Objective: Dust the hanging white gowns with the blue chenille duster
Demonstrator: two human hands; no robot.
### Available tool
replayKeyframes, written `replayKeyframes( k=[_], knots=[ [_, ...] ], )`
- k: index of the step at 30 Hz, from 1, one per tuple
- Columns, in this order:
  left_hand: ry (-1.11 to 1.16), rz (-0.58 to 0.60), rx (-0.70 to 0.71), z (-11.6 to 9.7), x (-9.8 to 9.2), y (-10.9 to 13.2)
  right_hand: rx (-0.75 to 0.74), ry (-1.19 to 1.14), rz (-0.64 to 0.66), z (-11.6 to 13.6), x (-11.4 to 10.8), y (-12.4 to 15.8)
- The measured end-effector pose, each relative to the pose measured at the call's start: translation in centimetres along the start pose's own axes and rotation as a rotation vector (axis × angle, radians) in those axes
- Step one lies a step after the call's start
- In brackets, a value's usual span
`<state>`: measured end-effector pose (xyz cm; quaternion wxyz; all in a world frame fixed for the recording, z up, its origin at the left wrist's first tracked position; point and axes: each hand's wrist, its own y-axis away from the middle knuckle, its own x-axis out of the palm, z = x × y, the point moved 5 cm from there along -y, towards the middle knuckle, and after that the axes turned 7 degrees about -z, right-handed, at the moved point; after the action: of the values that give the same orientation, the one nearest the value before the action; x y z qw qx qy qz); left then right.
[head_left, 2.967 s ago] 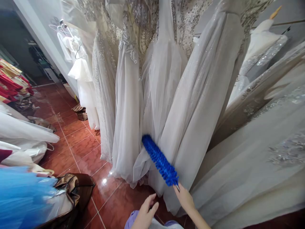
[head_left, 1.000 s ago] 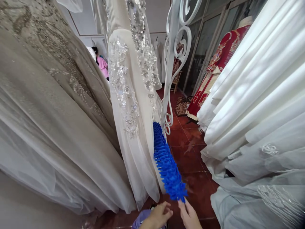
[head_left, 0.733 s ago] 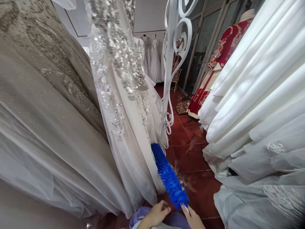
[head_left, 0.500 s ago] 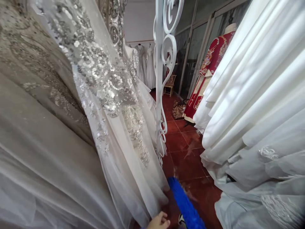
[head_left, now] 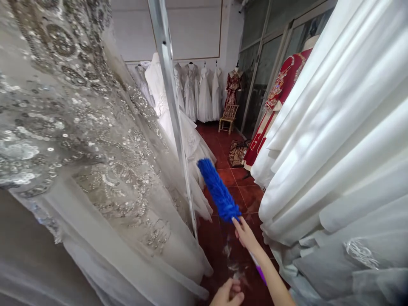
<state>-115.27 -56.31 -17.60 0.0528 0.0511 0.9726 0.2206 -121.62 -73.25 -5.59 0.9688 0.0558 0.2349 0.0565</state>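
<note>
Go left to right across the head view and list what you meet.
Sequined gown → metal upright → blue duster → red embroidered robe on a mannequin → white satin gown

A single head-worn camera looks forward and down an aisle — close on a beaded gown [head_left: 73, 140] at left and white satin gowns [head_left: 321, 140] at right, both filling the frame's sides. The red tile floor [head_left: 229, 259] leads the view to a row of white gowns [head_left: 204, 91] against the far wall [head_left: 165, 29], well away, while the left hand [head_left: 227, 293] and right hand [head_left: 247, 236] enter at the bottom edge.
</note>
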Motion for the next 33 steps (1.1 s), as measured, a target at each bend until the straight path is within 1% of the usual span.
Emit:
replayKeyframes(
  k=[2,3,5,8,10,11,12,14,16,18,21,23,25,27,29,30,31,32,33],
  knots=[
    [0.009,-0.088,0.095,-2.9,0.6,-0.7,-0.109,-0.048,0.085,3.6,0.0,-4.0],
    [0.028,-0.121,0.116,-4.0,0.8,-0.9,-0.164,-0.065,0.116,5.6,0.0,-5.9],
    [0.058,-0.163,0.105,-5.1,1.1,-1.1,-0.28,-0.08,0.156,9.8,0.3,-9.3],
    [0.03,-0.152,0.079,-6.0,1.3,-2.3,-0.454,-0.068,0.187,15.7,1.2,-13.6],
    [0.007,-0.128,0.065,-7.2,1.0,-3.9,-0.535,-0.039,0.215,18.1,2.3,-16.1],
    [0.017,-0.124,0.056,-8.0,0.6,-5.0,-0.558,-0.019,0.235,18.6,3.0,-17.3],
    [0.037,-0.127,0.047,-9.1,0.2,-6.2,-0.569,0.003,0.259,18.6,3.7,-18.4],
    [0.073,-0.147,0.038,-11.5,-0.9,-8.7,-0.565,0.054,0.316,17.2,5.3,-20.5],
    [0.085,-0.179,0.054,-13.6,-2.2,-11.2,-0.535,0.113,0.392,14.5,6.9,-22.1],
    [0.098,-0.208,0.073,-14.9,-3.4,-13.4,-0.487,0.176,0.472,11.0,8.5,-23.0],
    [0.095,-0.218,0.067,-15.2,-4.9,-16.0,-0.395,0.26,0.538,5.3,10.3,-23.9],
    [0.056,-0.239,0.037,-14.9,-5.8,-17.3,-0.315,0.318,0.548,1.6,10.7,-24.5],
    [0.028,-0.275,0.016,-14.6,-6.7,-18.3,-0.227,0.382,0.531,-1.5,10.2,-25.3],
    [0.027,-0.296,0.0,-14.3,-7.4,-19.1,-0.147,0.436,0.502,-3.6,9.2,-26.6],
    [0.039,-0.298,-0.046,-13.7,-7.9,-20.0,-0.104,0.447,0.483,-4.0,8.2,-28.2],
    [0.063,-0.293,-0.094,-13.2,-8.1,-20.5,-0.102,0.429,0.481,-3.5,8.0,-29.1],
    [0.099,-0.296,-0.147,-12.8,-8.3,-21.0,-0.116,0.394,0.485,-2.4,8.0,-29.9],
    [0.148,-0.318,-0.192,-12.5,-8.6,-21.5,-0.142,0.341,0.495,-0.8,8.3,-30.7],
    [0.211,-0.365,-0.223,-12.4,-9.0,-22.0,-0.177,0.274,0.515,1.2,8.9,-31.2]
  ],
)
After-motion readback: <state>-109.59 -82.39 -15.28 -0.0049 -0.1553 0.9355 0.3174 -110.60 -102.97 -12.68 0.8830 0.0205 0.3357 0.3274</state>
